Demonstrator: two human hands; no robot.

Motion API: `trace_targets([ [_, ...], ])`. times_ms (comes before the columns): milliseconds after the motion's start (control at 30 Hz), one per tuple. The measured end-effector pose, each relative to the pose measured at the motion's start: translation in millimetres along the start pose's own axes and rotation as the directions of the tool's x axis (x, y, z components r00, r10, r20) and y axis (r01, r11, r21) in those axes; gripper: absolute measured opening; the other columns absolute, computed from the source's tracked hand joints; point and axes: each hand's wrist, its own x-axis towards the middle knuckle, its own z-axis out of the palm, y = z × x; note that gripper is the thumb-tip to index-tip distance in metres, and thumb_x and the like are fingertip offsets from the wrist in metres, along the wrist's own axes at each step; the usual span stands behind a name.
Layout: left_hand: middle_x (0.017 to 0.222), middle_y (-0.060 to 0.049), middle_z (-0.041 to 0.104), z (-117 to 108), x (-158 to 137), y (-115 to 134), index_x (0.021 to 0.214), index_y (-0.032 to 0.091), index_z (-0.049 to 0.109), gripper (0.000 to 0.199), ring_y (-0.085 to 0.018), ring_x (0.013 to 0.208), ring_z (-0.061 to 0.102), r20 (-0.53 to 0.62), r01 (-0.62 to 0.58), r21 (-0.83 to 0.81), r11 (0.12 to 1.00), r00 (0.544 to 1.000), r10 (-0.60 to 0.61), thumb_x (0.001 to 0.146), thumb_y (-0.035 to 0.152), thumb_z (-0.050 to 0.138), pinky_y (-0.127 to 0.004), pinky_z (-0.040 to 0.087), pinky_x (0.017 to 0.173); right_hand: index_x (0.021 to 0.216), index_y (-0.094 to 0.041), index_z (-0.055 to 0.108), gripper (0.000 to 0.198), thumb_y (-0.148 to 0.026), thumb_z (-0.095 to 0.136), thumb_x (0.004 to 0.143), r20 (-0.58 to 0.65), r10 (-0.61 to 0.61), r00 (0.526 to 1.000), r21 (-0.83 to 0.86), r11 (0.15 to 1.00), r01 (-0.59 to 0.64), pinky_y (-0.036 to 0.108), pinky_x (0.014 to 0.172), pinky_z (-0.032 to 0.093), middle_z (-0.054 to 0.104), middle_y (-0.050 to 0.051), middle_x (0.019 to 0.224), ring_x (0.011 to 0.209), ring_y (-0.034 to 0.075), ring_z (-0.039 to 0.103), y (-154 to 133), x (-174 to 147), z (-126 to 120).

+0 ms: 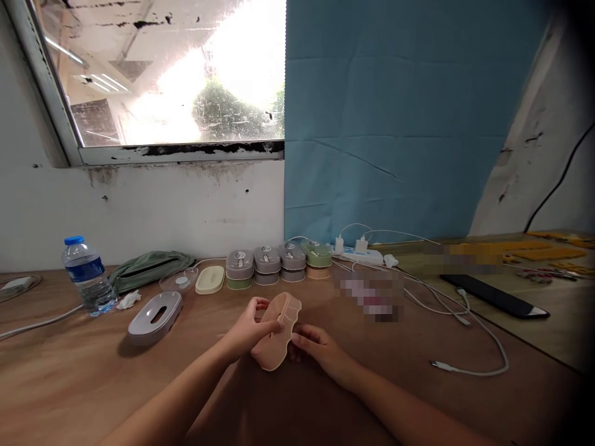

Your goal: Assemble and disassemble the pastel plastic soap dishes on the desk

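Observation:
My left hand [251, 329] grips a peach-coloured, oval plastic piece [280, 334] with a wavy edge, its thumb across the near face. The piece is tilted up above the brown table. At its lower right edge, the thumb and curled fingers of my right hand [320, 350] pinch the wavy rim; some of those fingertips are hidden. Left of the hands lies a grey oval shell [155, 317] with a slot in its top. A cream oval lid or dish [210, 280] sits farther back.
Several small two-tone lidded boxes [266, 265] line the wall. A water bottle [88, 275], a green pouch [151, 271] and a clear round dish [179, 280] stand at left. At right are a power strip [369, 256], white cables [483, 373] and a black phone-like slab [493, 297].

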Motion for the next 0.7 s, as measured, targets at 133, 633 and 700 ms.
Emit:
trace_targets([
  [133, 0.124, -0.011, 0.038, -2, -5, 8, 0.104, 0.020, 0.038, 0.058, -0.023, 0.092, 0.053, 0.023, -0.032, 0.026, 0.999, 0.999, 0.032, 0.056, 0.034, 0.069, -0.032, 0.045, 0.074, 0.071, -0.013, 0.060, 0.027, -0.040, 0.062, 0.069, -0.005, 0.022, 1.000, 0.114, 0.993, -0.021, 0.025, 0.060, 0.039, 0.060, 0.001, 0.066, 0.057, 0.010, 0.053, -2, -1, 1],
  [633, 0.124, -0.011, 0.039, -65, -7, 44, 0.114, 0.021, 0.034, 0.064, -0.026, 0.105, 0.047, -0.174, -0.065, 0.434, 0.898, 0.973, 0.154, 0.061, 0.048, 0.058, -0.034, 0.041, 0.081, 0.071, -0.016, 0.054, 0.019, -0.035, 0.058, 0.075, -0.131, 0.005, 0.991, 0.234, 0.972, 0.026, 0.023, 0.056, 0.037, 0.053, -0.002, 0.063, 0.055, 0.009, 0.048, -1, -1, 2],
  [700, 0.126, -0.012, 0.036, -95, -8, 49, 0.119, 0.023, 0.029, 0.076, -0.031, 0.107, 0.044, -0.320, 0.065, 0.648, 0.759, 0.927, 0.194, 0.056, 0.052, 0.060, -0.036, 0.041, 0.079, 0.072, -0.017, 0.053, 0.019, -0.035, 0.057, 0.075, -0.163, 0.020, 0.986, 0.241, 0.970, 0.020, 0.023, 0.054, 0.036, 0.052, -0.003, 0.062, 0.053, 0.008, 0.048, 1, -1, 2],
])
